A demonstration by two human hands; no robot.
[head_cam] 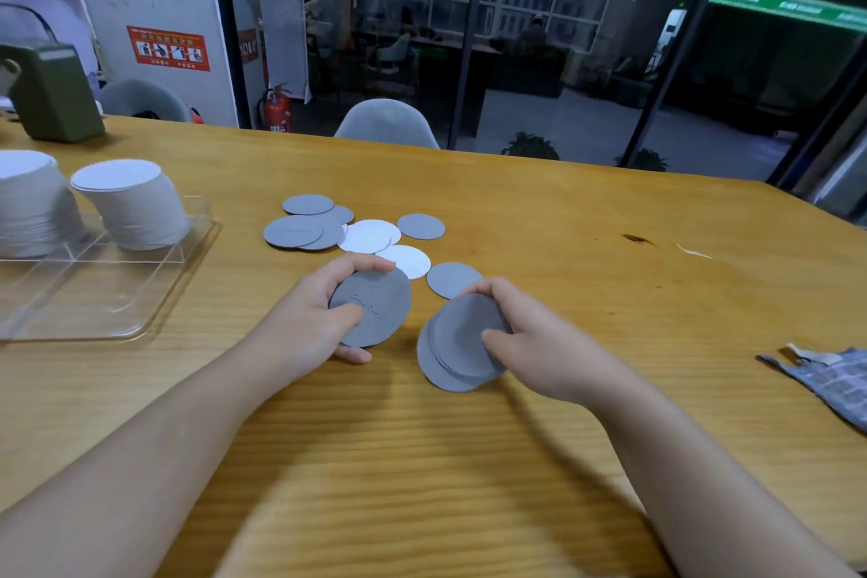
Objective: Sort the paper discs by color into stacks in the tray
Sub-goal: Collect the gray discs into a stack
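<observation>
Your left hand (323, 319) is gripping 1 grey disc (375, 307), thumb on its face, fingers curled over the far rim. Your right hand (525, 343) is clamping a fanned grey stack (457, 347) resting on the wooden table (563, 249). Loose discs (366, 232), grey and white mixed, are lying at 12 o'clock from your hands. The clear tray (94, 296) is sitting at 9 o'clock, holding 2 leaning white stacks (136, 207) at its far end.

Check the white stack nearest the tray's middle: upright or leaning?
Leaning. The white disc stack tilts left toward its top inside the clear tray.
</observation>
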